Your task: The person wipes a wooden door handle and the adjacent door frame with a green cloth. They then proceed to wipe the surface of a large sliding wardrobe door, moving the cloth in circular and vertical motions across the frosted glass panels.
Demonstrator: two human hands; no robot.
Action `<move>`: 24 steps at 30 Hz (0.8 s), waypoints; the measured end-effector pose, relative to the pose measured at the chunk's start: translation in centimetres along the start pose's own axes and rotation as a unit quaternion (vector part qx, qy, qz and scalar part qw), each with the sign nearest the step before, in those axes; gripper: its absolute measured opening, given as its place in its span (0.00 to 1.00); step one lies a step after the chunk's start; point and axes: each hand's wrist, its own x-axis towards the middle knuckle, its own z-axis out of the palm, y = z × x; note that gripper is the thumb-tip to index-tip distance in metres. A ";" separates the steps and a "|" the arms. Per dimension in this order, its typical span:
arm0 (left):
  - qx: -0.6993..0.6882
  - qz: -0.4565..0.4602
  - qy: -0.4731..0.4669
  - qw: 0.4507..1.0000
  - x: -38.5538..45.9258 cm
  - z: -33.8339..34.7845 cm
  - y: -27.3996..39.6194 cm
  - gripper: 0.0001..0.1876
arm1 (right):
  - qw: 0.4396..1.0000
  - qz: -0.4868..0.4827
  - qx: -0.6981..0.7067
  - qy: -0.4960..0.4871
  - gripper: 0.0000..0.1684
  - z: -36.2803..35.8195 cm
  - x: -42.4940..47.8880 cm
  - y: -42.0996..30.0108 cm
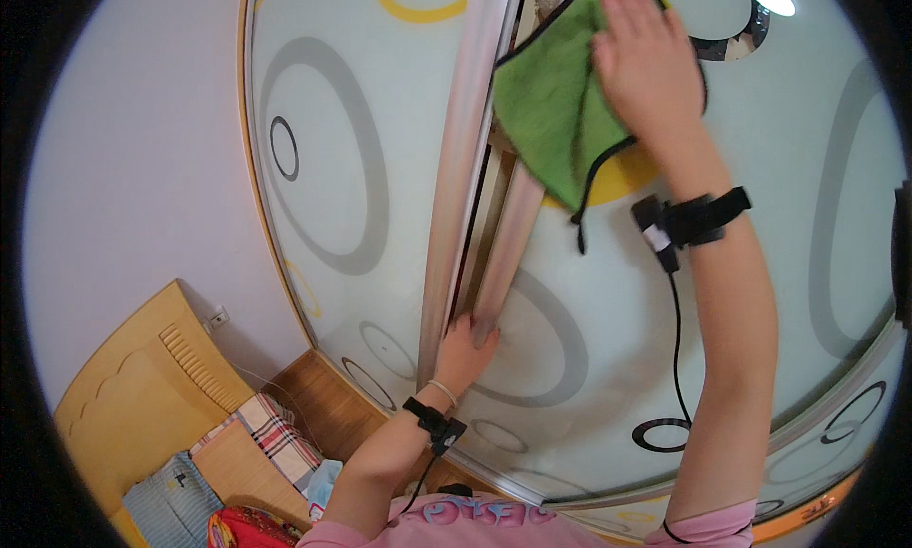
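My right hand (645, 63) lies with its fingers spread over a green microfibre cloth (548, 113) with black edging, and holds it flat against a sliding wardrobe door (605, 284). One corner of the cloth, with a black loop, hangs loose below. Lower down, my left hand (467, 356) grips the metal edge frame (509, 242) of that door, its fingers reaching into the narrow gap between the two doors. The other frosted glass door (420, 177) stands to the left, printed with grey and yellow rings.
A wooden headboard (142, 377), a striped pillow (174, 502) and a red patterned textile (249, 526) are at lower left. A wall socket (219, 316) sits above the wooden floor (320, 398). Cables hang from black wrist straps (702, 217) on both my arms.
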 end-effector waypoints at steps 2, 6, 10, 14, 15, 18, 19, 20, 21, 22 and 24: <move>-0.022 -0.029 -0.019 0.999 -0.1 0.3 -0.4 0.34 | 0.998 -0.007 0.053 -0.015 0.38 0.2 -2.4 -2.5; -0.001 -0.043 -0.089 0.995 -0.1 0.9 -1.7 0.34 | 0.989 -0.010 0.125 -0.083 0.48 -1.4 -8.4 -4.4; 0.020 -0.029 -0.090 0.995 -0.2 1.9 -2.9 0.33 | 0.945 -0.086 0.183 -0.258 0.48 -3.2 -15.2 -8.0; -0.067 0.013 -0.079 0.994 -1.0 2.6 -3.2 0.30 | 0.910 -0.248 0.183 -0.278 0.43 -4.4 -20.7 -11.7; -0.059 0.007 -0.087 0.994 -1.3 2.7 -3.1 0.30 | 0.927 -0.238 0.179 -0.228 0.41 -4.4 -20.8 -11.4; -0.011 -0.002 -0.075 0.997 -1.6 2.7 -2.7 0.32 | 0.937 -0.200 0.181 -0.221 0.37 -3.4 -18.0 -9.7; 0.015 0.013 -0.061 0.998 -1.6 2.7 -2.6 0.32 | 0.950 -0.168 0.177 -0.193 0.35 -3.0 -15.9 -8.6; 0.012 -0.005 -0.076 0.997 -1.6 2.8 -2.6 0.33 | 0.965 -0.138 0.174 -0.143 0.34 -2.5 -13.7 -7.2; 0.016 -0.010 -0.084 0.996 -1.7 2.9 -2.6 0.33 | 0.973 -0.115 0.141 -0.144 0.34 -1.9 -11.3 -5.7; 0.023 -0.015 -0.083 0.996 -1.7 3.0 -2.6 0.34 | 0.985 -0.093 0.133 -0.063 0.33 -1.4 -8.9 -4.2; 0.044 -0.012 -0.083 0.995 -2.0 3.2 -2.7 0.35 | 0.996 -0.051 0.077 0.003 0.31 -0.5 -4.8 -1.6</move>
